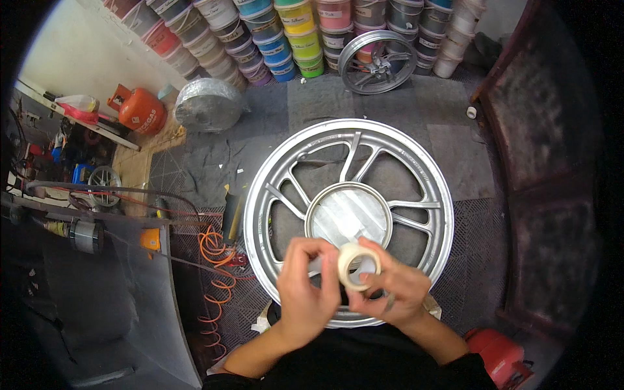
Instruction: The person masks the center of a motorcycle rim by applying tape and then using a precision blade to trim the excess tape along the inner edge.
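A large silver alloy motorcycle wheel (349,222) lies flat before me, its spokes spreading from a round hub whose opening is covered with pale strips of masking tape (347,212). Over the near part of the hub, my right hand (392,287) holds a roll of cream masking tape (345,267), with fingers inside the core and around its edge. Beside the roll on the left, my left hand (312,287) has thumb and forefinger brought together at the tape; a small pale piece shows between them, though blur hides the exact grip.
Stacked lidded tubs (295,22) line the back, with another wheel (378,63) leaning there. A film-wrapped wheel (209,105) and orange gas cylinder (141,109) stand back left. An orange coiled hose (212,287) lies left; a red cylinder (497,356) is near right.
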Motion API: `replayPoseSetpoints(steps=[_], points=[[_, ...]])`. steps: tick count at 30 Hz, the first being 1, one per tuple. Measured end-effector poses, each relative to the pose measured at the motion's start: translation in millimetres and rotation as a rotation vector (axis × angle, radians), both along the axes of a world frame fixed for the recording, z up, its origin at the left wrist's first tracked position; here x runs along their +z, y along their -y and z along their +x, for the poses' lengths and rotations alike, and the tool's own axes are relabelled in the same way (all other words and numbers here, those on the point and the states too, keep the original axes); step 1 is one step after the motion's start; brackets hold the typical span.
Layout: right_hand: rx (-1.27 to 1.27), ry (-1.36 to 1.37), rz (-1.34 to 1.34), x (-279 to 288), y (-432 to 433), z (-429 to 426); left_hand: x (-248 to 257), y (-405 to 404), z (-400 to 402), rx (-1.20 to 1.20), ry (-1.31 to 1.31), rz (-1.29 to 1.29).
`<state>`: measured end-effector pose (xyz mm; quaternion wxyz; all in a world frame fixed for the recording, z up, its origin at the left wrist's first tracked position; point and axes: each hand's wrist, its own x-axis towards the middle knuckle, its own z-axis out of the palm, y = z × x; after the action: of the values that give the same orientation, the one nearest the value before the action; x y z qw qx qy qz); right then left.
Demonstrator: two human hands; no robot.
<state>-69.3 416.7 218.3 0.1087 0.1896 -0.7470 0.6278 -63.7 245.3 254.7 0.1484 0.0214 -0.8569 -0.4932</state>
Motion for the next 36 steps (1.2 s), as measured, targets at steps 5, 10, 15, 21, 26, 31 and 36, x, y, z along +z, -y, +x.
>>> replayPoseSetpoints(steps=[5, 10, 15, 21, 26, 31, 36], points=[[0.164, 0.085, -0.031, 16.3, -14.3, 7.9, -8.2, 42.9, -20.3, -0.011, 0.236, 0.462], [0.141, 0.550, 0.340, 57.0, -75.5, -3.0, -10.8, 76.8, -10.9, 0.003, 0.193, 0.566], [0.101, 0.437, 0.647, 42.7, -88.4, 2.1, -9.5, 72.7, -4.7, -0.008, 0.182, 0.466], [-0.249, 0.633, 0.291, 66.1, -38.5, -12.5, -8.6, 38.7, 9.4, -0.185, 0.302, 0.607], [0.078, 0.901, -0.032, 50.6, -10.1, -21.6, -15.8, 22.0, 9.8, -0.353, 0.317, 0.833], [0.059, 0.892, -0.133, 40.2, -2.0, -32.4, -15.3, 23.5, 12.0, -0.350, 0.366, 0.883], [0.145, 0.969, -0.096, 44.6, 0.0, -45.6, -27.3, 35.5, 6.1, -0.235, 0.198, 0.714]])
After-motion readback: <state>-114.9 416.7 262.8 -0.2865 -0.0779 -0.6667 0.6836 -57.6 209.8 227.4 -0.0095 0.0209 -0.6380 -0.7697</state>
